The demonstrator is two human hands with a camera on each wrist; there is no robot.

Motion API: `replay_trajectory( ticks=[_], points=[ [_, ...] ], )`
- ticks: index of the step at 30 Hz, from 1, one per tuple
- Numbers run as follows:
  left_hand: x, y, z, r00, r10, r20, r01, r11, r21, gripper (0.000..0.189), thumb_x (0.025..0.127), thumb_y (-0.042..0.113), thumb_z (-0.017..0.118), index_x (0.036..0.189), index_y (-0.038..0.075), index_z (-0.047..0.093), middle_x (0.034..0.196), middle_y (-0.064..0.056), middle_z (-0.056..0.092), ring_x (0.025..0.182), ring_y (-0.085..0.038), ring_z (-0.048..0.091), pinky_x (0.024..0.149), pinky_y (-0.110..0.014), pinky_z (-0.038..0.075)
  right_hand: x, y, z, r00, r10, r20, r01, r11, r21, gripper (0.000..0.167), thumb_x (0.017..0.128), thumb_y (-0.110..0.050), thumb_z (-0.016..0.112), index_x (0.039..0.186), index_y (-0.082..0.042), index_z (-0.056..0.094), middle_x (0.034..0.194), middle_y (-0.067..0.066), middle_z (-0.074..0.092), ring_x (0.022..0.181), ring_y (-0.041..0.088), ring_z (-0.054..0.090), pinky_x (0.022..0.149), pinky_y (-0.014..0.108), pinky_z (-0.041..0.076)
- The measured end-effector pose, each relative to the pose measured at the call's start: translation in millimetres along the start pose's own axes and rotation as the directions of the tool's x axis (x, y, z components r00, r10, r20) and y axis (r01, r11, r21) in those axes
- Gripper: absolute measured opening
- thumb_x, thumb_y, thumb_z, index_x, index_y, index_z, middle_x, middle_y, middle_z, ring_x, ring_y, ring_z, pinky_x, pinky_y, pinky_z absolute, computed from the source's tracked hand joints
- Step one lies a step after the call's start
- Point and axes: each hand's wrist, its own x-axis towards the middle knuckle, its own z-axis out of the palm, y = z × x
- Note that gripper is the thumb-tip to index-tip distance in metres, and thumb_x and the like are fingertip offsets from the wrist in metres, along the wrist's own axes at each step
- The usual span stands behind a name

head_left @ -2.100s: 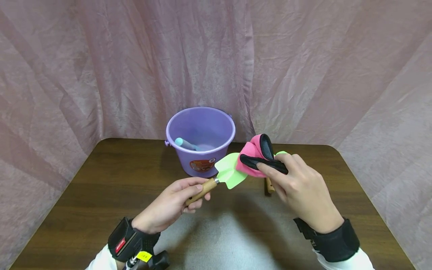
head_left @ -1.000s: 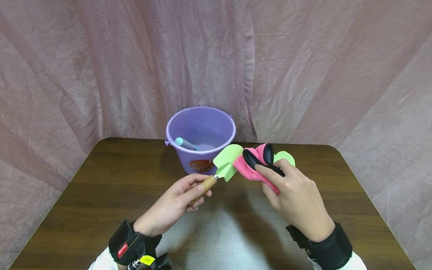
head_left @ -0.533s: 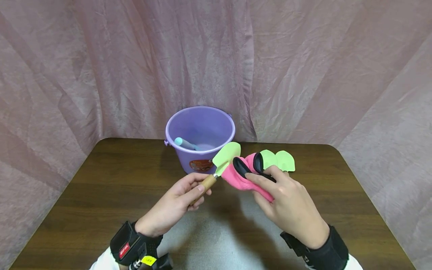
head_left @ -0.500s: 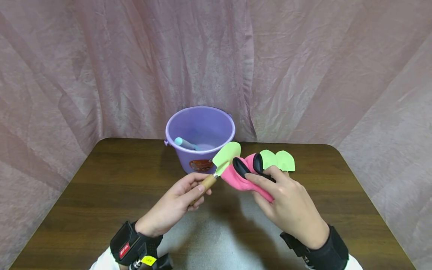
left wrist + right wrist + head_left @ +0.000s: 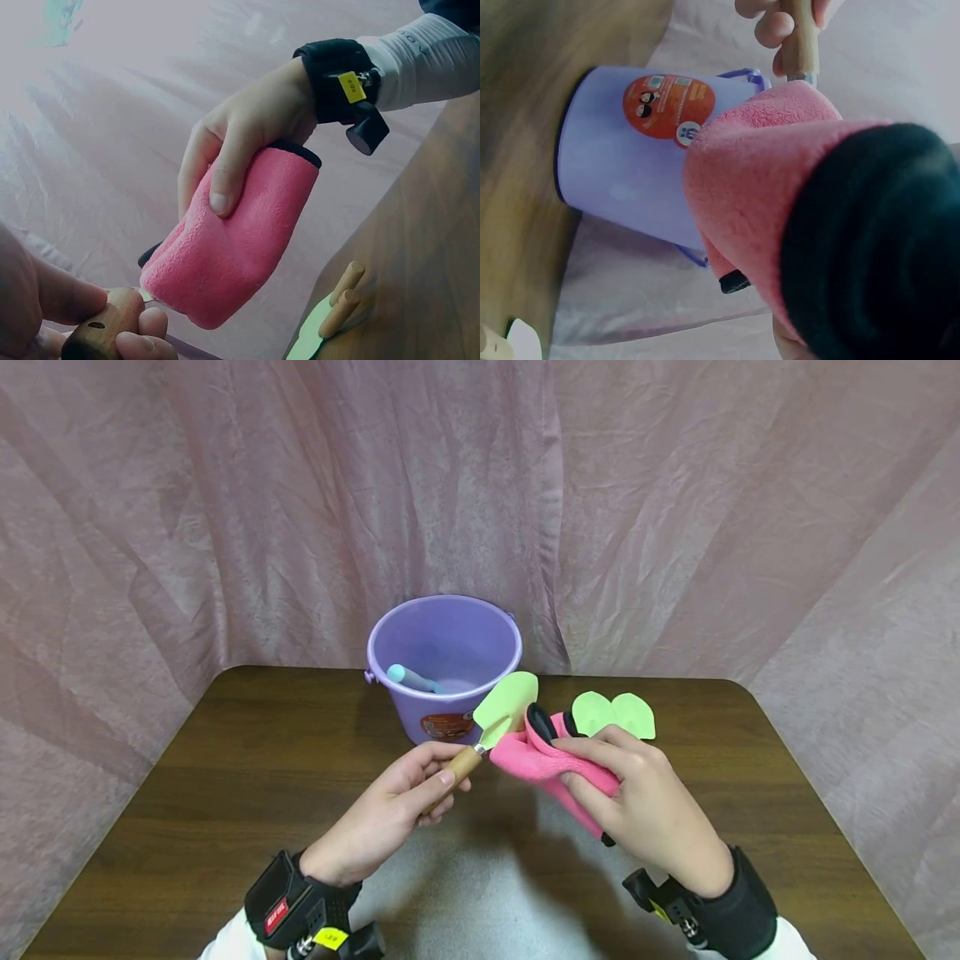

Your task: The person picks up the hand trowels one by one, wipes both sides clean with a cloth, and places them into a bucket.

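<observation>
Lime-green trowel [image 5: 501, 714], wooden handle [image 5: 467, 763] held by left grip [image 5: 386, 814], fuzzy pink cloth [image 5: 532, 762], black-edged, pinched in right grip [image 5: 651, 802], purple bucket [image 5: 411, 710] with orange label [image 5: 446, 726], pale-blue rod [image 5: 410, 678] inside.

Soft glare lights the tabletop [image 5: 487, 897] below the fingers [image 5: 433, 752], between shadows [image 5: 551, 864]; haze washes out the left-wrist view above them.

purple bckt [image 5: 411, 712] w/ lt-blue hndl [image 5: 408, 678] in it | 2 grn tools [image 5: 633, 717] on tbl [image 5: 225, 777] | pink curtain [image 5: 660, 527] bhnd

Three trowels [image 5: 507, 703]; one pink cloth [image 5: 547, 766]; one bucket [image 5: 420, 708]; one blue rod [image 5: 408, 677].
</observation>
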Motion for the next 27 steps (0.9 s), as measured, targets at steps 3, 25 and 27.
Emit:
replay_trajectory(
  ticks=[3,25,27],
  points=[
    [0.1,-0.1,-0.1,1.000,0.006,0.002,-0.006,1.000,-0.002,0.035,0.115,0.019,0.047,0.145,0.002,0.051,0.112,-0.012,0.059,0.077,-0.014,0.046,0.066,-0.022,0.038,0.7,3.8,-1.6,1.000,0.021,-0.009,-0.021,1.000,0.013,0.033,0.087,-0.007,0.084,0.119,-0.016,0.082,0.090,-0.011,0.064,0.073,0.004,0.054,0.063,0.015,0.043],
    [-2.4,1.9,2.7,0.999,-0.007,0.032,0.005,0.999,0.038,0.035,0.115,0.020,0.045,0.145,0.002,0.052,0.112,-0.013,0.059,0.078,-0.015,0.046,0.068,-0.023,0.040,3.1,21.9,-14.1,0.974,0.214,-0.079,-0.221,0.972,-0.083,0.031,0.091,-0.010,0.082,0.122,-0.011,0.080,0.104,-0.001,0.074,0.085,0.014,0.064,0.068,0.029,0.051],
    [-2.6,1.9,2.9,0.999,-0.007,0.039,0.006,0.999,0.041,0.035,0.115,0.020,0.045,0.145,0.002,0.053,0.112,-0.013,0.059,0.078,-0.015,0.046,0.068,-0.023,0.041,2.6,22.4,-14.8,0.972,0.218,-0.089,-0.226,0.970,-0.094,0.031,0.091,-0.011,0.082,0.122,-0.012,0.081,0.102,-0.001,0.072,0.082,0.013,0.061,0.065,0.029,0.050]
  ],
)
